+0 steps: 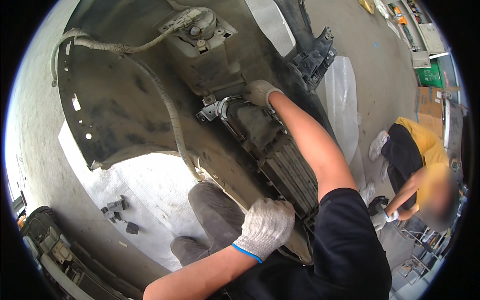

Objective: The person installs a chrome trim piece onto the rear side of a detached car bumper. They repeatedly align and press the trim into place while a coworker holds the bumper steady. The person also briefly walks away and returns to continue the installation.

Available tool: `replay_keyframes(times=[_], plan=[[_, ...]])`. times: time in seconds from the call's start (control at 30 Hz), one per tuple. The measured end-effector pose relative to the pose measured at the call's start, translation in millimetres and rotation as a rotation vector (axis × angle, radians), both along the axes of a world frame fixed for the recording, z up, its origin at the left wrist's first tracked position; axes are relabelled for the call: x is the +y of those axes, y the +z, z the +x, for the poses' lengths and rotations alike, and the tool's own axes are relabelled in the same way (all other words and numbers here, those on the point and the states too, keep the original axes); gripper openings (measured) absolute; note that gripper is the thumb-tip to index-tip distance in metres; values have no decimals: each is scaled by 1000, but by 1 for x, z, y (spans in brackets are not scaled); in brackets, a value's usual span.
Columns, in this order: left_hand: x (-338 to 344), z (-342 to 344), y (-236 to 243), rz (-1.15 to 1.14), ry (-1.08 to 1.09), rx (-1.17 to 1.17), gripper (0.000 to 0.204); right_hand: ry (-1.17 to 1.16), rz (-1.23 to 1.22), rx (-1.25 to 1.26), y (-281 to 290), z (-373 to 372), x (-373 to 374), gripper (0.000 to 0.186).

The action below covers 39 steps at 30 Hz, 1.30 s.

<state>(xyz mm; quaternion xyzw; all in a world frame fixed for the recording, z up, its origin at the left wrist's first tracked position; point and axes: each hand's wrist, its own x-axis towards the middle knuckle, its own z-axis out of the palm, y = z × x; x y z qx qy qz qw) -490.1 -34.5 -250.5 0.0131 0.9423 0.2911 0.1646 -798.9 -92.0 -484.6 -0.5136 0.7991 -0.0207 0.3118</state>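
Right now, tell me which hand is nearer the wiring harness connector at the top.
Right. The right hand grips the chrome trim just below the connector; the left hand is far lower, on the grille's edge.

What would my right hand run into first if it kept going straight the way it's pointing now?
Probably the dusty fog lamp housing. The right hand grips the chrome trim ring at the top of the grille insert and points up-left toward that housing. Depth is hard to judge here.
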Motion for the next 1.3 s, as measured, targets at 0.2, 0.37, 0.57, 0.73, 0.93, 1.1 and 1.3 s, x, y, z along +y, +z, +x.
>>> replay_keyframes(times=[0.2, 0.37, 0.57, 0.73, 0.93, 1.1, 1.3], plan=[[-1, -2, 1, 1, 2, 12, 25, -148, 183, 88, 7, 13, -18, 39], [-1, -1, 1, -14, -2, 47, 24, -206, 220, 59, 10, 12, -23, 37], [2, 0, -2, -14, 4, 38, 22, -353, -72, 197, 17, 18, -16, 32], [1, 0, -1, -8, 21, 41, 20, -856, -436, -229, 29, -7, 29, 29], [5, -1, 2, -76, 39, 13, 16, -1132, -555, -615, 72, 44, 154, 19], [7, -7, 20, -127, 20, -46, 17, -1390, -626, -836, 83, 82, 289, 19], [21, -13, 28, -266, 48, -143, 20, -1628, -837, -1054, 81, 121, 396, 11]])
